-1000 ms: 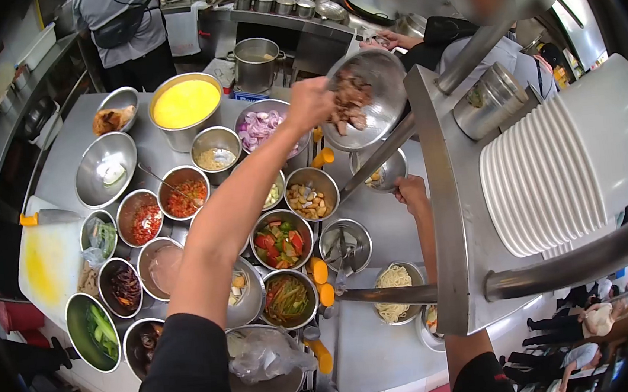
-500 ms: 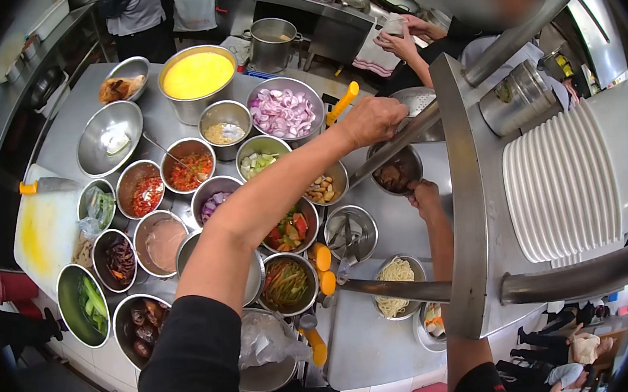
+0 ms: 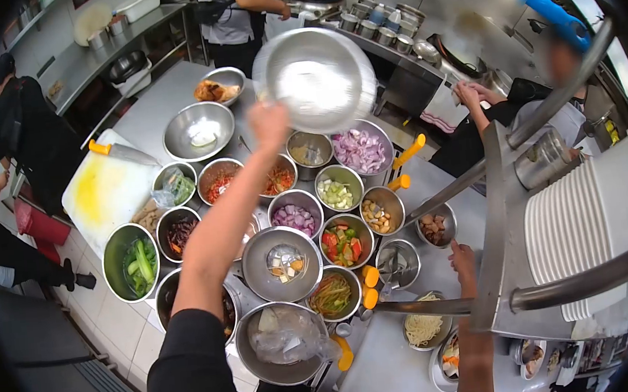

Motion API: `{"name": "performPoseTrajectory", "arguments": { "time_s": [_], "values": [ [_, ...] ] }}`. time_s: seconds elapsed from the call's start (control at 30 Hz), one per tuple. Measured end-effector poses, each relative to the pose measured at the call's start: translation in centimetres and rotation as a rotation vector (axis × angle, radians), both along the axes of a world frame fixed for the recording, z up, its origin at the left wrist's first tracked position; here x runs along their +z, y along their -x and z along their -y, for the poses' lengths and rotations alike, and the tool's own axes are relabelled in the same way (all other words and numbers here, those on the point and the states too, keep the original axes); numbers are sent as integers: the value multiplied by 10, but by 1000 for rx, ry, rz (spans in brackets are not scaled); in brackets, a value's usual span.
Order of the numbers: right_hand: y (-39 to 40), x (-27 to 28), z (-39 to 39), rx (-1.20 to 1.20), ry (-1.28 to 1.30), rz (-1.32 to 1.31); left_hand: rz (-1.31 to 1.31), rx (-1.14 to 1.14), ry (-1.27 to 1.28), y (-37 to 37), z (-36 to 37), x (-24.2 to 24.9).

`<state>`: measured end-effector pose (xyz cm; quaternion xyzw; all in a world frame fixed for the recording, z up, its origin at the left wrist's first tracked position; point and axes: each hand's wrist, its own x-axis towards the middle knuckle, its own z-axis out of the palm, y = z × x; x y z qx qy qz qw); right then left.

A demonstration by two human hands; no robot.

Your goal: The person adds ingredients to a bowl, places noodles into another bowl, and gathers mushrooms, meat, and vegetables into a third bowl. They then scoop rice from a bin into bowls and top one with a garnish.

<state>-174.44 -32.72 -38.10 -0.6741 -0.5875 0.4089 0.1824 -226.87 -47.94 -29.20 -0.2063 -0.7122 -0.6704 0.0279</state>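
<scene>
Across the steel desk (image 3: 382,380) stand lots of metal containers (image 3: 259,257), w/ a metal shelf (image 3: 505,284) over its R side bearing a stack of white plates (image 3: 567,233); at far L lies a white board (image 3: 124,201) w/ a yellow stain (image 3: 95,189), knife (image 3: 127,154) w/ yellow handle across its far edge. Next in size, a wide metal bowl (image 3: 315,84), motion-blurred, is up over the desk's far part, tipped so its shiny inside faces the cam; L grip (image 3: 269,127), blurred too, holds it by the near L rim. Smaller, a tub of sliced onion (image 3: 386,141) sits lower down on the desk. Smaller again, the meat bowl (image 3: 446,214) rests on the desk's R half, near the noodle bowl (image 3: 447,326); R grip (image 3: 461,256) is at its near rim, seemingly touching, but can't tell how tight. Smallest: chunks of brown meat (image 3: 431,229) inside that bowl
</scene>
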Motion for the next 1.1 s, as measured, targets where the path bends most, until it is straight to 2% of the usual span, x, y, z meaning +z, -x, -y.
{"name": "performPoseTrajectory", "arguments": {
  "time_s": [0.03, 0.07, 0.1, 0.17, 0.2, 0.23, 0.3, 0.33, 0.37, 0.4, 0.43, 0.47, 0.5, 0.53, 0.57, 0.63, 0.67, 0.73, 0.77, 0.8, 0.83, 0.87, 0.9, 0.93, 1.0, 1.07, 1.1],
  "values": [
    [-9, 4, 2, 17, -172, 147, 257, 24, -166, 10, 31, 17],
    [-24, 12, 10, 15, -302, 256, 299, 157, -244, 67, 35, -29],
    [-35, 25, 23, 30, -380, 303, 351, 252, -275, 64, 64, -8],
    [-59, 51, 53, 93, -489, 379, 347, 336, -298, 109, 101, -45],
    [-68, 64, 73, 128, -530, 394, 366, 235, -441, 128, 116, -68],
    [-78, 77, 95, 153, -567, 408, 458, 117, -453, 144, 133, -85],
    [-96, 106, 142, 164, -621, 393, -172, -164, 130, 196, 161, -133],
    [-104, 123, 165, 142, -638, 352, -509, -235, 267, 217, 174, -154],
    [-115, 144, 188, 105, -653, 277, -475, -153, 732, 209, 176, -131],
    [-122, 172, 212, 46, -615, 172, 153, -162, 145, 194, 172, -105],
    [-145, 164, 224, -10, -786, 26, 814, -110, -410, 175, 174, -81],
    [-172, 171, 240, -36, -811, 82, 714, -208, -228, 153, 180, -54],
    [-203, 168, 258, -126, -773, 70, 807, -260, -185, 120, 189, -18],
    [-235, 164, 271, -201, -743, 48, 713, -358, -124, 76, 198, 13],
    [-266, 157, 286, -306, -689, 40, 614, -445, -75, 21, 210, 42],
    [-328, 129, 323, -478, -596, 76, 457, -806, -20, -115, 238, 94],
    [-356, 114, 338, -548, -564, 123, 402, -834, 4, -208, 243, 114],
    [-395, 99, 369, -607, -397, 252, 411, -1019, 239, -311, 263, 93],
    [-413, 89, 384, -615, -268, 359, 606, -1132, 414, -373, 261, 88],
    [-432, 77, 399, -617, -142, 471, 753, -1226, 594, -413, 252, 44],
    [-451, 61, 417, -578, -239, 477, 842, -1319, 724, -473, 243, 26],
    [-470, 44, 438, -548, -327, 483, 1000, -1240, 787, -526, 237, 3],
    [-492, 25, 461, -487, -393, 569, 1155, -1227, 761, -570, 232, -9],
    [-513, 13, 481, -440, -464, 664, 1141, -1232, 748, -583, 221, -38],
    [-540, 8, 512, -700, -209, 398, 1490, -1219, 372, -614, 197, -103],
    [-551, 29, 531, -798, -161, 311, 1420, -969, 244, -637, 179, -112],
    [-558, 34, 540, -874, -104, 213, 1339, -954, 215, -644, 176, -115]
  ]
}}
